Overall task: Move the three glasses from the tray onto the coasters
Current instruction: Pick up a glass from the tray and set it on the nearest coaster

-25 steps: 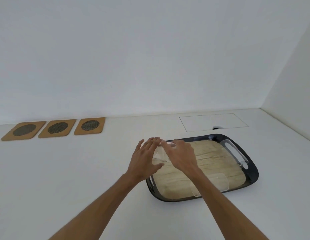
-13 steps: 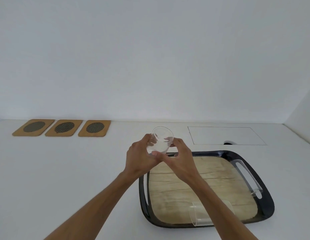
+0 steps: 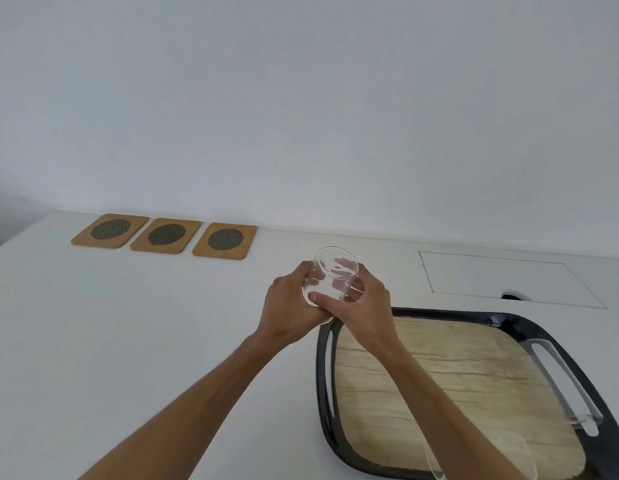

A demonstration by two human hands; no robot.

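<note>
We hold one clear drinking glass (image 3: 332, 277) in both hands above the white worktop (image 3: 128, 341), just off the far left corner of the tray (image 3: 599, 344). The left hand (image 3: 290, 306) wraps the glass from the left, its fingers curled round the far side of the wall. The right hand (image 3: 361, 306) closes on it from the right, with the thumb (image 3: 323, 299) laid across the near side of the wall. Both hands press against the glass and touch each other below it. The glass tilts, so that its round rim faces up and toward the camera.

The tray is black-rimmed, with a pale wood-grain base (image 3: 457, 386) and slot handles at its left and right ends. It lies flat on the worktop to the right of our forearms. A second clear glass (image 3: 508, 459) lies on its side at the near edge of the tray, partly behind the right forearm and cut off by the bottom of the frame. A clear glassy shape at the right handle may be the third glass, but we cannot tell.

Three square cork coasters (image 3: 166, 235) with dark round centres lie in a row at the far left of the worktop, close to the wall (image 3: 301, 116), just beside each other and well apart from the tray. All three are bare. A thin rectangular outline (image 3: 508, 278) is set into the worktop beyond the tray.
</note>
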